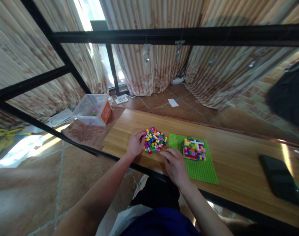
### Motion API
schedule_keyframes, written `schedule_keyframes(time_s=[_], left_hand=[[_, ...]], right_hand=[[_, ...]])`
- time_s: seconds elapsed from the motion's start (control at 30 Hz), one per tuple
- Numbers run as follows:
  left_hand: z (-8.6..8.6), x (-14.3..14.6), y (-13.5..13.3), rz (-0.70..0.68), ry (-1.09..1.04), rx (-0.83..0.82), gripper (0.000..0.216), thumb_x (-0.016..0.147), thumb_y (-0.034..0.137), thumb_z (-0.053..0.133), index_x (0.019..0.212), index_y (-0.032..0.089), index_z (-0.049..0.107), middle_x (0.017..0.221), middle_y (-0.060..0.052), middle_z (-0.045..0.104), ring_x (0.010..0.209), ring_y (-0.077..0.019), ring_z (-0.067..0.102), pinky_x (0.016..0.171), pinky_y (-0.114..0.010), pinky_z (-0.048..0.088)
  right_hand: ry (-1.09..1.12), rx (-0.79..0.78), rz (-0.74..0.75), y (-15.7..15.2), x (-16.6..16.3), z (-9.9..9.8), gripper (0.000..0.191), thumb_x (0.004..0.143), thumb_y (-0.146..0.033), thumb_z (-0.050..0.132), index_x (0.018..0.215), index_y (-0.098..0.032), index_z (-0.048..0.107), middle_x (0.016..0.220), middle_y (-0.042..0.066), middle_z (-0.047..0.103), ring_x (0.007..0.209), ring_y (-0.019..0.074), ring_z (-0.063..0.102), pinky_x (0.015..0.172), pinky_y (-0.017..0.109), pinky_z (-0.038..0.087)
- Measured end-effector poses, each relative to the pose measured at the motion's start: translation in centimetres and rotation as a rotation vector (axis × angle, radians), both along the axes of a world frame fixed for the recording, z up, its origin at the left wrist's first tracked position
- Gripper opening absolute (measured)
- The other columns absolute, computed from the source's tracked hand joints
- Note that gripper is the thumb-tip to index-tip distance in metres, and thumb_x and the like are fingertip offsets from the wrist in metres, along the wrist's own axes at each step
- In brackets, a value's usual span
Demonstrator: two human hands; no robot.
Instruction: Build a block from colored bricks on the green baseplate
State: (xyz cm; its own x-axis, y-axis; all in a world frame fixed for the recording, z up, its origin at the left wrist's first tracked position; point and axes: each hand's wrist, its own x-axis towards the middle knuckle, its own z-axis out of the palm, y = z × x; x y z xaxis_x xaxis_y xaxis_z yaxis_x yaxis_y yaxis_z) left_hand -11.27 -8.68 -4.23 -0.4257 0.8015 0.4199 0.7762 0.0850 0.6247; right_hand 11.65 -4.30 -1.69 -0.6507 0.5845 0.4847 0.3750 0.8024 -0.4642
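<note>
A heap of small toy building bricks (154, 140) in many colours lies on the wooden table. At the heap's left edge rests my left hand (136, 143), its fingers curved against the bricks, with a gap between thumb and forefinger. My right hand (175, 165) is at the heap's lower right, partly over the left side of a green baseplate (201, 172). Its fingers are pinched together; whatever they hold is too small or hidden to name. On the baseplate stands a multicoloured block of stacked bricks (194, 149), just right of that hand.
A dark phone-like slab (282, 180) lies on the table (238, 157) at the right. Past the table's left end, a clear plastic bin (90, 111) with an orange label stands on a mat. A black metal bar (164, 36) crosses above the table's far side.
</note>
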Motion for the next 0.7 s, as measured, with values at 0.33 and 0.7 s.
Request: schedule_keyframes(time_s=[0.33,0.7], left_hand=[[0.0,0.0,-0.1,0.001,0.000,-0.007,0.022,0.088,0.015,0.054,0.103,0.019,0.069,0.116,-0.008,0.068,0.112,-0.0208,0.062,0.105,-0.040,0.050],[0.1,-0.1,-0.1,-0.004,0.013,-0.014,0.022,0.089,0.016,0.053,0.105,0.020,0.068,0.116,-0.008,0.068,0.112,-0.0213,0.062,0.103,-0.040,0.050]], right_hand=[[-0.262,0.053,-0.031,0.9,-2.2,-1.1,0.015,0.095,-0.021,0.057,0.094,-0.019,0.072,0.094,0.009,0.065,0.094,0.0222,0.056,0.083,0.034,0.044],[-0.352,0.060,-0.027,0.2,-2.3,-0.4,0.018,0.096,-0.019,0.053,0.090,-0.018,0.070,0.088,0.008,0.064,0.087,0.0226,0.054,0.078,0.034,0.042]])
